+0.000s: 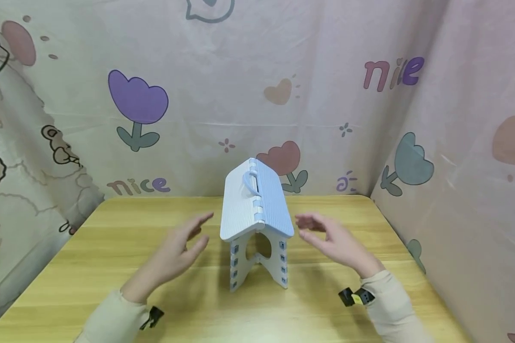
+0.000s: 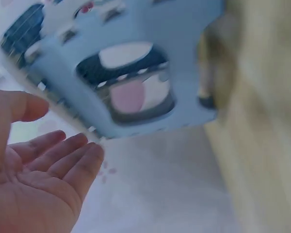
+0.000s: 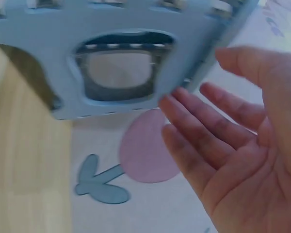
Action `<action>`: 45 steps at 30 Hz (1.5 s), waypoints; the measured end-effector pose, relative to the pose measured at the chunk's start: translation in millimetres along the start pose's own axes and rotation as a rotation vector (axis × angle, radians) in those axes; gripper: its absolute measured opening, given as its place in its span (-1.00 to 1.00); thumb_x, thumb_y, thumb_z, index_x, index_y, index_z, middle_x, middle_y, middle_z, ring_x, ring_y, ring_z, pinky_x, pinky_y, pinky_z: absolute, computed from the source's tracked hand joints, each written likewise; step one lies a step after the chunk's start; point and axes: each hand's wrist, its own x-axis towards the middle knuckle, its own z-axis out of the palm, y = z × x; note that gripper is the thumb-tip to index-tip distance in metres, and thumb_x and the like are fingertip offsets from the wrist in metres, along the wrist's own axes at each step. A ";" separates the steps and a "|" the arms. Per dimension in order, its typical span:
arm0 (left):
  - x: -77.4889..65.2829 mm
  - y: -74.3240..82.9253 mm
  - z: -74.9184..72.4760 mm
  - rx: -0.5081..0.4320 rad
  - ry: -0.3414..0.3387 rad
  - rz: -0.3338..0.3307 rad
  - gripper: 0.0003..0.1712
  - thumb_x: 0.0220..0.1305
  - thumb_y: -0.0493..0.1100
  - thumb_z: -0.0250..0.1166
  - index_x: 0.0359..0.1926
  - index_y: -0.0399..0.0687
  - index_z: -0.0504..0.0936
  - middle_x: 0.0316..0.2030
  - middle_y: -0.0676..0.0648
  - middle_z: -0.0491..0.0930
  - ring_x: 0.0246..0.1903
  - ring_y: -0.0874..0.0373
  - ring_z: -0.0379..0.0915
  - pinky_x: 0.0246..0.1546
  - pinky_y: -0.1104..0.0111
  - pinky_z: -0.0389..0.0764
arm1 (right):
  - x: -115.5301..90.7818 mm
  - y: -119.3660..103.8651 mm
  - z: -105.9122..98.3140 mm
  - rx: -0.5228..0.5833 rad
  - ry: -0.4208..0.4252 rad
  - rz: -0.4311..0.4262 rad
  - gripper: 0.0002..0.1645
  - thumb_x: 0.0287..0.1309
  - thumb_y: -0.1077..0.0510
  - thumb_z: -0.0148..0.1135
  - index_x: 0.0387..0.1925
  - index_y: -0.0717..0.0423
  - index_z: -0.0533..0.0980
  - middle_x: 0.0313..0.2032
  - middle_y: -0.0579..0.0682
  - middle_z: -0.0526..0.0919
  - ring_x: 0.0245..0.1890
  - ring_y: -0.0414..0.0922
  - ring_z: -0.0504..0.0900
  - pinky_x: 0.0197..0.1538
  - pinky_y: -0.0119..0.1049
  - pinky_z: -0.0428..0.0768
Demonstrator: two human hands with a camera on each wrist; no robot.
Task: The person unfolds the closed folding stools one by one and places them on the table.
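Observation:
A small plastic toy house stands upright on the table, its ridged roof white on the left slope and light blue on the right. A light blue handle rises from the roof ridge. My left hand hovers to the left of the house, fingers extended toward it, holding nothing. On the opposite side, my right hand is held with its fingertips near the roof's right edge, palm facing inward. Both wrist views show the blue side wall with a rounded window opening; the right one shows a side wall too.
The house stands on a light wood-grain table. A patterned curtain with flowers, hearts and words hangs behind the table and along both sides. Dark straps with small devices sit at both wrists over the cream sleeves.

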 end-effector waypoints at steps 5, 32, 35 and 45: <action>27.7 9.8 -17.7 -0.020 0.000 -0.065 -0.35 0.69 -0.13 0.08 0.66 -0.12 0.23 0.64 -0.21 0.26 0.56 -0.30 0.30 0.56 -0.17 0.35 | 17.9 -15.7 -15.5 -0.041 0.078 -0.008 -0.36 0.57 -0.06 0.24 0.54 0.01 0.41 0.46 0.08 0.58 0.42 0.14 0.61 0.47 0.17 0.57; 74.8 19.7 5.3 0.030 -0.175 -0.132 0.17 0.34 0.45 0.35 0.72 0.04 0.11 0.70 -0.04 0.09 0.64 -0.16 0.17 0.61 -0.16 0.32 | 60.0 -35.5 4.1 -0.107 -0.079 -0.011 0.10 0.47 -0.54 0.05 0.72 -0.04 0.05 0.73 0.01 0.02 0.72 0.10 0.06 0.71 0.20 0.16; 76.4 20.6 4.7 0.044 -0.183 -0.129 0.16 0.34 0.42 0.37 0.72 0.01 0.12 0.70 -0.06 0.10 0.63 -0.18 0.19 0.60 -0.15 0.35 | 59.4 -35.8 3.2 -0.097 -0.083 -0.005 0.11 0.45 -0.54 0.08 0.72 -0.05 0.06 0.73 0.00 0.02 0.72 0.09 0.06 0.71 0.20 0.15; 80.2 22.5 2.2 0.086 -0.190 -0.123 0.15 0.30 0.30 0.48 0.69 -0.08 0.18 0.67 -0.11 0.16 0.59 -0.16 0.28 0.56 -0.11 0.42 | 59.0 -33.3 2.7 -0.092 -0.086 0.003 0.13 0.43 -0.54 0.13 0.72 -0.02 0.07 0.73 0.04 0.02 0.72 0.14 0.05 0.71 0.22 0.14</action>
